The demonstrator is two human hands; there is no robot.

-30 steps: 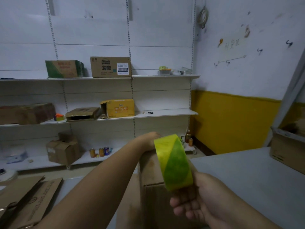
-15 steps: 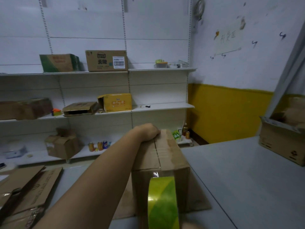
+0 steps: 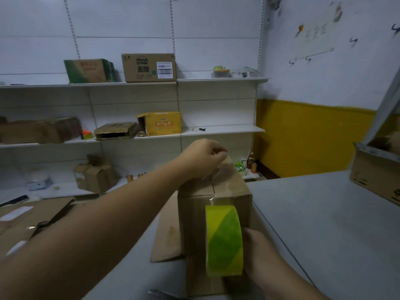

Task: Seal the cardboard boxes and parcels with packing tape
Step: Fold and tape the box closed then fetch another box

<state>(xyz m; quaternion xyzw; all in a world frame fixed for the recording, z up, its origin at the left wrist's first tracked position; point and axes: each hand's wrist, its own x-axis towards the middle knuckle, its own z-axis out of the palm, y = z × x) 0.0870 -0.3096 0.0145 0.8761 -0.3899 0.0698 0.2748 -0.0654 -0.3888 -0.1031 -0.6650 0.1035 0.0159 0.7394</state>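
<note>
A tall brown cardboard box [image 3: 192,217] stands on the grey table [image 3: 320,217] right in front of me. Its top flaps are shut, with a dark seam down the middle. My right hand [image 3: 257,252] holds a yellow-and-green tape roll [image 3: 224,240] against the box's near face. A clear strip of tape [image 3: 225,176] runs from the roll up over the top. My left hand [image 3: 203,156] pinches the free end of that strip above the far top edge of the box.
Flattened cardboard [image 3: 32,219] lies at the left, and a sheet [image 3: 166,232] lies under the box. Another carton [image 3: 376,180] sits at the table's right edge. White wall shelves [image 3: 220,129] behind hold several boxes and cans.
My left hand has lifted off the box top and now pinches the tape end above the far edge. The roll stays low on the near face, with the strip drawn over the top.
</note>
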